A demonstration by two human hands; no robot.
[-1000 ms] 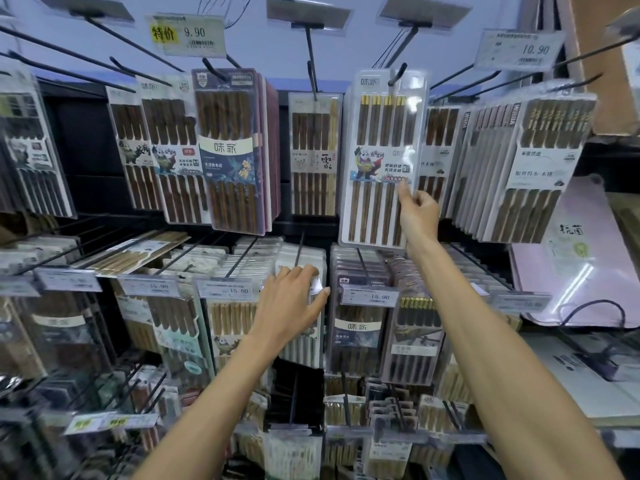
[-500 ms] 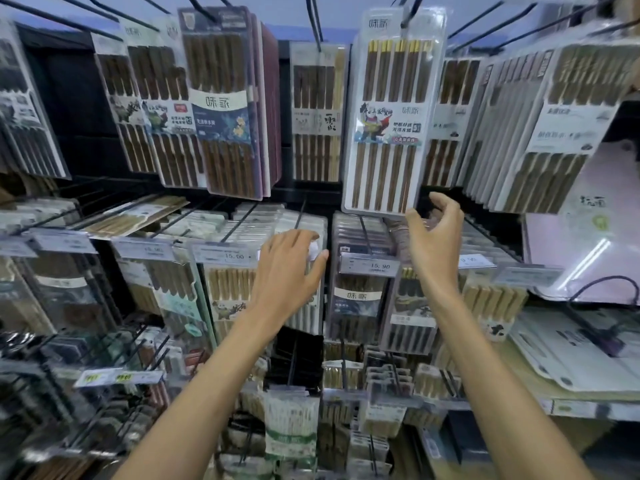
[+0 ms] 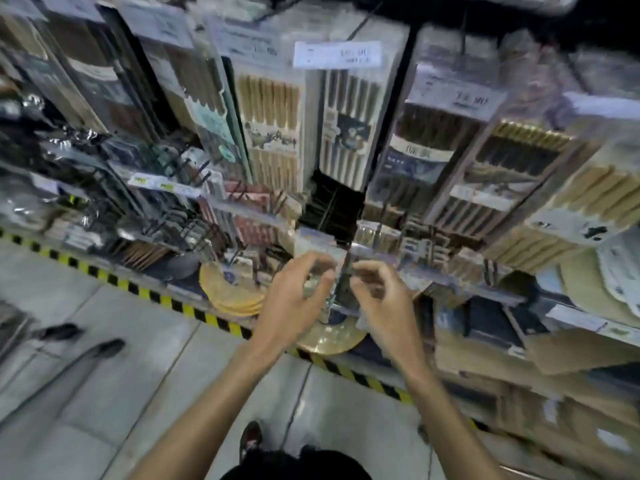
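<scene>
Reaching for small clear pack (image 3: 317, 242) low on hook (image 3: 347, 268), just beyond left hand (image 3: 294, 296) and right hand (image 3: 379, 301). Fingers curled; grip blurred, cannot tell. Next: firm pinch, slide pack off hook.

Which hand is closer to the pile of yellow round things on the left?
Left. The left hand is just right of the yellow pile; the right hand is farther right, past the left one.
</scene>
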